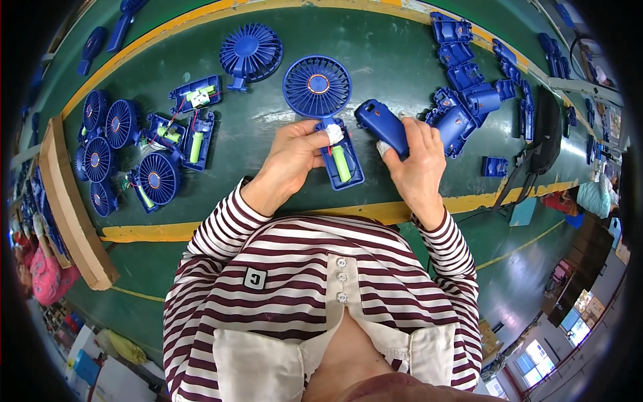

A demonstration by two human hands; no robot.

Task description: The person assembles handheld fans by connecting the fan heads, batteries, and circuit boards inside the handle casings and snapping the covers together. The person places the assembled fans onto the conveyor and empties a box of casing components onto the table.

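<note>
Round blue plastic fan (317, 84) wants steadying: left hand (293, 157) pinches its handle (351, 153); right hand (420, 161) grips oblong blue plastic cover (383, 126) beside it.

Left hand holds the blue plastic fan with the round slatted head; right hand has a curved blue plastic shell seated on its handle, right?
Not seated: the head view shows the right hand holding the curved blue plastic shell apart from the open handle. The left hand does hold the blue round-headed plastic fan.
</note>
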